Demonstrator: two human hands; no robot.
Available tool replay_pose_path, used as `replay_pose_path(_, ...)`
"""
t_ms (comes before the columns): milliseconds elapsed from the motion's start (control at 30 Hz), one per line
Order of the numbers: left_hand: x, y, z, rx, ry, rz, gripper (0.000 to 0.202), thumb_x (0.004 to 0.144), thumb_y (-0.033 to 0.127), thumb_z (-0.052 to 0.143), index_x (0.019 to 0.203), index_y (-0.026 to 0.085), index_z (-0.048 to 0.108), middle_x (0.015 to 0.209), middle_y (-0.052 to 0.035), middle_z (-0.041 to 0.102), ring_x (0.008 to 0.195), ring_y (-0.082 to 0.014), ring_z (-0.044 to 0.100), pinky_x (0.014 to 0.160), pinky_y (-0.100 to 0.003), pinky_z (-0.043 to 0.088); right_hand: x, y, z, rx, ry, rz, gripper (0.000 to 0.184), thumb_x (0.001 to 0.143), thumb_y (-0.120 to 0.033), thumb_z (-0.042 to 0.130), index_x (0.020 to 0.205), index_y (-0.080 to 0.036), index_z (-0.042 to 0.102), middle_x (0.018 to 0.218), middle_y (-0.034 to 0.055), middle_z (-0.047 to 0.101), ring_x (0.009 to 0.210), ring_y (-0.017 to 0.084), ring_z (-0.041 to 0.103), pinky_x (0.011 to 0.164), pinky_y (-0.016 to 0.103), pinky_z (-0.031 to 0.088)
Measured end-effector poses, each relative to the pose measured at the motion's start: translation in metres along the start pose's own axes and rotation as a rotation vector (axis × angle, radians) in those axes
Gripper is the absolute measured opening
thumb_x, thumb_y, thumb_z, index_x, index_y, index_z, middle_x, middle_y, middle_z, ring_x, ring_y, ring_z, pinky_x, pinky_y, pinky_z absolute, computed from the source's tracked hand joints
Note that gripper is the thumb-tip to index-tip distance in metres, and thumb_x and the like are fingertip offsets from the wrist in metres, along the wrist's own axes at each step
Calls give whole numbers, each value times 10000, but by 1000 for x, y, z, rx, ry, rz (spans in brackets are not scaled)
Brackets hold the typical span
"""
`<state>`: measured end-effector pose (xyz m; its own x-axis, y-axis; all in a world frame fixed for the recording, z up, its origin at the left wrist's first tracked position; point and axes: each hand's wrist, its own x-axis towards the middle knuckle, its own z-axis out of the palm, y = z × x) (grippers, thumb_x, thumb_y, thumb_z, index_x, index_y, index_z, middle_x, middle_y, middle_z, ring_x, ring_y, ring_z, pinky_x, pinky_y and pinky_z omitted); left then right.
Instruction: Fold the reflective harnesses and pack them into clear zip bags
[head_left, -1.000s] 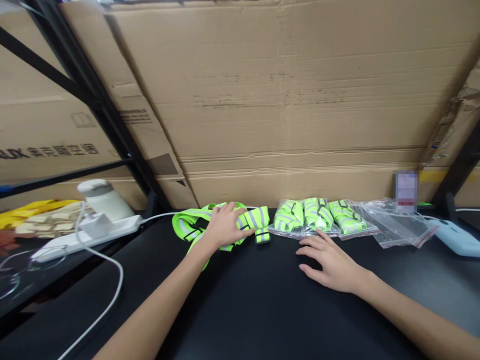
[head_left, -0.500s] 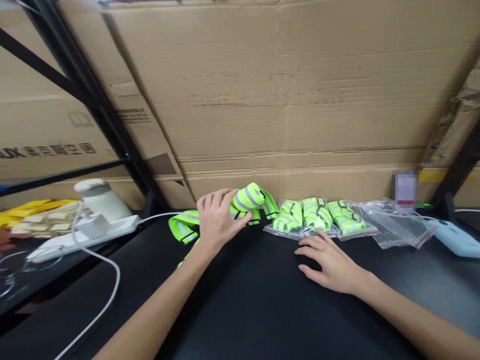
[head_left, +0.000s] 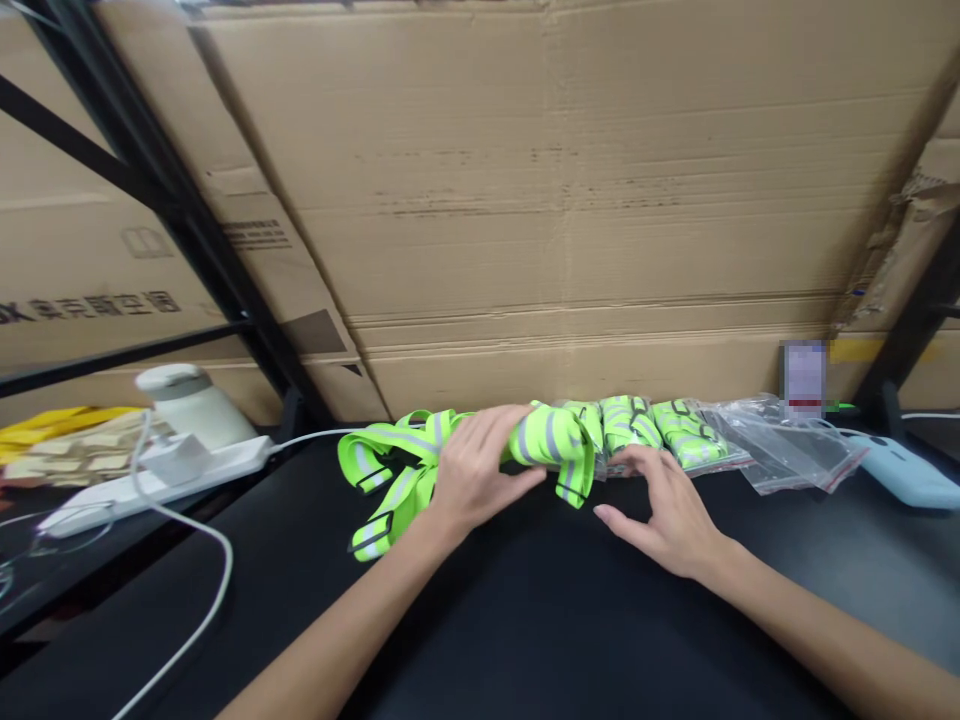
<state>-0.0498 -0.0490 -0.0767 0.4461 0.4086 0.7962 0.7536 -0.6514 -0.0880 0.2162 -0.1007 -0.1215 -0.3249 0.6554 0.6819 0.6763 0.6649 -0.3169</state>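
A green strap (head_left: 551, 437), part rolled, sits over the black table (head_left: 555, 620), gripped by the left hand (head_left: 480, 468), its loose end trailing left. Bagged straps (head_left: 631, 425) lie just right of it; before them the right hand (head_left: 664, 510) is open, thumb spread, whether touching unclear. Cardboard (head_left: 480, 230) stands behind.

Left hand (head_left: 474, 475) and green strap (head_left: 551, 437) now nearer right hand (head_left: 669, 515)

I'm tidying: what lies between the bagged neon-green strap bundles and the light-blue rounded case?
In the head view, flat transparent plastic bags lie between the neon-green bundles and the light-blue case; a pixelated upright item stands behind them.
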Motion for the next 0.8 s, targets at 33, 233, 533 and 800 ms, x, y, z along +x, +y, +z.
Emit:
replay_pose_path(33, 0, 7, 1, -36, 4, 69, 542, 832, 379, 695, 1315, 192, 534, 1202, -127, 704, 1071, -299, 673, 917, -406, 502, -1, 2, 1, -14, 41, -12, 573, 876, -475, 684, 1313, -207, 429, 1142, 133, 676, 974, 295, 684, 895, 476, 536)
replay_pose_path(233, 0, 37, 2, -242, -28, 206, 754, 777, 324, 717, 1450, 204, 400, 1225, -145, 678, 1053, -308, 672, 891, -445, 520, -1, 6, 1, -71, 140, -189, 824, 862, -297, 710, 1520, -237, 217, 1507, 212, 404, 1387, 381, 445, 1038, 547, 468)
replay_pose_path(533, -11, 55, 10, -714, -127, 32, 840, 754, 250, 750, 1480, 269, 327, 1428, -163, 453, 1379, -370, 433, 1118, -581, 423, 2, 10, -7, -30, 112, -192, 305, 917, -217, 594, 1221, -211, 623, 1208, 142, 691, 1097, 311, 654, 856, 445, 500)
replay_pose_path(800, -11, 49, 9, -780, -180, -1, 798, 804, 367, 778, 1473, 250, 360, 1415, -159, 516, 1336, -357, 508, 1128, -546, 436, -2, 12, 2, 501, -21, 521, 541, 940, -625, 544, 650, -180, 648, 529, 23, 636, 454, 160, 562, 492, 275, 446)
